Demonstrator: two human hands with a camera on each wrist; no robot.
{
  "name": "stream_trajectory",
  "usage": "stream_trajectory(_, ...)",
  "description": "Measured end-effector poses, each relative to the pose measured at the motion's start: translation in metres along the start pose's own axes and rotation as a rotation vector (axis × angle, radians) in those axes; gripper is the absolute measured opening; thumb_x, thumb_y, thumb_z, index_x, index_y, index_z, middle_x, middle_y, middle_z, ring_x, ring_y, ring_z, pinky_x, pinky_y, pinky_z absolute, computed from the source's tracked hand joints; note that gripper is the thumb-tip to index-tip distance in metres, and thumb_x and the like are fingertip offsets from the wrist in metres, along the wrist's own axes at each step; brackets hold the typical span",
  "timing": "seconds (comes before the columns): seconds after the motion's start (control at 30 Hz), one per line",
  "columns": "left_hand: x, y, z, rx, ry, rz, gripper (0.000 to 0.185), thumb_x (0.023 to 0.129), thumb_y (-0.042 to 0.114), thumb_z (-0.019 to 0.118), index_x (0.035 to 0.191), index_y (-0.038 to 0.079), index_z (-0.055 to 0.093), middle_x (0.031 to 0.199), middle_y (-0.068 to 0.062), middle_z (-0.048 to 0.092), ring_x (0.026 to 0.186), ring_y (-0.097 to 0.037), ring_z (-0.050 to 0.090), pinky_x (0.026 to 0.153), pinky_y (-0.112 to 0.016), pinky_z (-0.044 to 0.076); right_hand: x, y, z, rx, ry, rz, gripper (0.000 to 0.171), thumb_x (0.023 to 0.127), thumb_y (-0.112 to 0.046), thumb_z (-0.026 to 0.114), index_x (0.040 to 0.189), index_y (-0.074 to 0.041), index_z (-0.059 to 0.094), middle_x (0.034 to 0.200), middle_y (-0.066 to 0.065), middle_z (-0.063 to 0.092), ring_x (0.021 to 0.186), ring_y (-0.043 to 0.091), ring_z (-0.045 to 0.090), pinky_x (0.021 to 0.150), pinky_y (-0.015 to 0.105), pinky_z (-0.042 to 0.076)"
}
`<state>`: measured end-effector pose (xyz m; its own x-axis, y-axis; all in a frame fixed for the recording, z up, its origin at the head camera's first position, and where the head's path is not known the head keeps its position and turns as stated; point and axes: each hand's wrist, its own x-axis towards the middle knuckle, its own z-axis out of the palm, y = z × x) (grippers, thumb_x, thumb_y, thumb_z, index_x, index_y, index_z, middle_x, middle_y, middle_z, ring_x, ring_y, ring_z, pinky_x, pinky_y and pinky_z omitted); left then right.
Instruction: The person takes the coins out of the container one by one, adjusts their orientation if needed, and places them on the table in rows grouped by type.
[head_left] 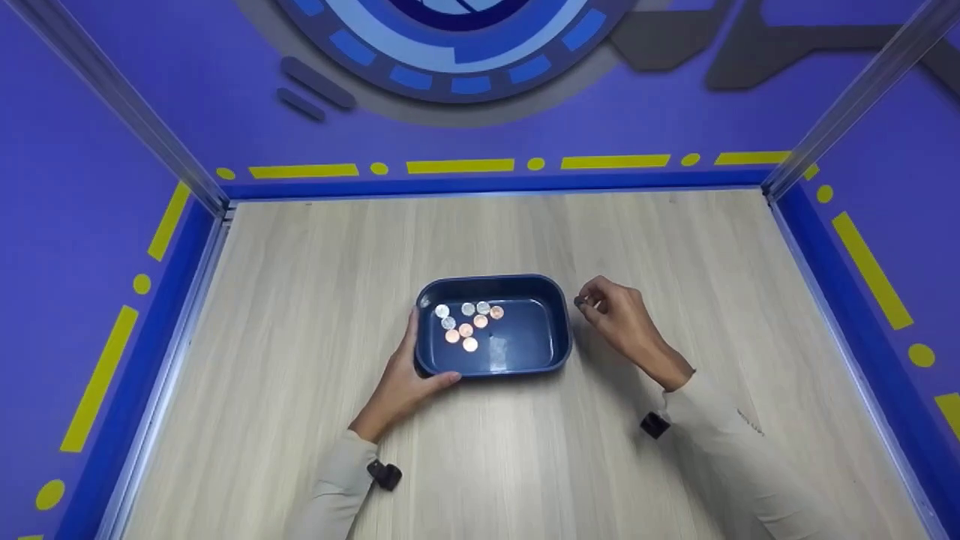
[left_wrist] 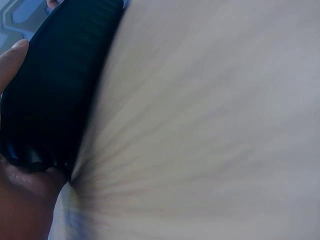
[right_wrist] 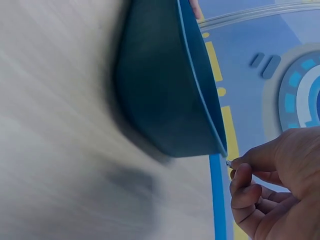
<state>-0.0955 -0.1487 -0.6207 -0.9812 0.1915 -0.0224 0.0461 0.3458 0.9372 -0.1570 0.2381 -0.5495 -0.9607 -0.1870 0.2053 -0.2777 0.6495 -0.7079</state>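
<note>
A dark blue rectangular tray sits on the table, with several silver and copper coins lying flat toward its left half. My left hand grips the tray's left end, the thumb over the front rim and the fingers along the left side. In the left wrist view the palm is against the tray's dark outer wall. Just right of the tray, my right hand pinches a small coin between thumb and fingertips. The coin looks dark from above and silvery in the right wrist view.
The pale wood-grain table surrounds the tray. Blue walls with yellow markings rise behind and at both sides, joined by metal corner posts. Each sleeve carries a small black device near the wrist.
</note>
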Motion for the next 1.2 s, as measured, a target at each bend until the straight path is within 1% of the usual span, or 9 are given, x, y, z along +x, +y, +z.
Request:
stream_trajectory(0.1,0.0,0.0,-0.001,0.007,0.001,0.003,0.138,0.083,0.034,0.1,0.178,0.009,0.003,0.182,-0.021,0.015,0.166,-0.041,0.022,0.134,-0.056,0.017,-0.002,0.006,-0.002,-0.006,0.003,0.012,0.011,0.094,0.007,0.08,0.101,-0.001,0.076,0.089,0.009,0.078,0.074,0.02,0.07,0.067,0.022,0.052)
stream_trajectory(0.2,0.0,0.0,-0.001,0.007,-0.001,0.007,0.137,0.083,0.033,0.099,0.178,0.008,0.003,0.182,-0.021,0.015,0.166,-0.041,0.022,0.134,-0.057,0.017,-0.005,0.013,-0.003,0.013,0.004,0.029,0.012,0.093,0.007,0.081,0.102,0.0,0.076,0.089,0.009,0.077,0.074,0.019,0.069,0.066,0.02,0.05)
stream_trajectory(0.37,0.0,0.0,-0.002,0.006,-0.003,0.005,0.138,0.083,0.036,0.099,0.178,0.009,0.002,0.182,-0.021,0.014,0.165,-0.042,0.023,0.134,-0.058,0.017,-0.01,0.03,0.002,0.101,-0.023,0.079,0.013,0.093,0.009,0.08,0.103,0.002,0.075,0.09,0.011,0.076,0.073,0.017,0.069,0.062,0.017,0.052)
stream_trajectory(0.47,0.0,0.0,-0.002,0.007,-0.005,0.003,0.139,0.083,0.037,0.099,0.178,0.009,0.002,0.182,-0.02,0.013,0.166,-0.042,0.022,0.134,-0.058,0.017,-0.014,0.04,0.008,0.126,-0.038,0.107,0.014,0.093,0.011,0.078,0.103,0.004,0.074,0.09,0.014,0.076,0.074,0.016,0.07,0.061,0.017,0.053)
stream_trajectory(0.6,0.001,0.0,-0.002,0.003,-0.005,0.006,0.137,0.083,0.034,0.099,0.178,0.008,0.002,0.183,-0.02,0.012,0.166,-0.042,0.02,0.134,-0.059,0.016,-0.017,0.05,0.015,0.109,-0.044,0.129,0.014,0.092,0.011,0.077,0.104,0.004,0.074,0.093,0.018,0.076,0.079,0.016,0.069,0.064,0.017,0.051)
stream_trajectory(0.73,0.001,0.0,-0.001,-0.003,-0.004,0.008,0.138,0.083,0.033,0.1,0.178,0.009,0.003,0.182,-0.02,0.013,0.166,-0.042,0.02,0.134,-0.059,0.016,-0.019,0.055,0.02,0.111,-0.041,0.142,0.014,0.093,0.011,0.075,0.103,0.002,0.075,0.093,0.016,0.077,0.08,0.019,0.07,0.069,0.017,0.05)
stream_trajectory(0.8,0.002,0.001,0.0,-0.002,-0.006,0.011,0.139,0.082,0.034,0.1,0.178,0.01,0.003,0.182,-0.019,0.013,0.166,-0.041,0.02,0.134,-0.058,0.016,-0.019,0.056,0.022,0.11,-0.031,0.136,0.014,0.093,0.011,0.074,0.102,0.001,0.076,0.093,0.013,0.078,0.081,0.019,0.07,0.072,0.018,0.051)
stream_trajectory(0.97,0.003,0.0,-0.001,0.012,-0.015,0.033,0.139,0.082,0.034,0.1,0.177,0.007,0.003,0.182,-0.021,0.015,0.166,-0.041,0.022,0.134,-0.056,0.018,-0.02,0.059,0.025,0.055,-0.014,0.118,0.011,0.095,0.009,0.074,0.101,0.0,0.076,0.092,0.008,0.078,0.082,0.017,0.068,0.074,0.02,0.049)
stream_trajectory(1.2,0.001,-0.001,-0.003,0.024,-0.007,0.036,0.139,0.082,0.037,0.1,0.177,0.006,0.004,0.181,-0.022,0.016,0.165,-0.042,0.024,0.134,-0.057,0.018,-0.019,0.059,0.028,-0.003,-0.001,0.104,0.005,0.098,0.002,0.076,0.103,0.001,0.076,0.092,0.007,0.076,0.084,0.02,0.067,0.076,0.027,0.049)
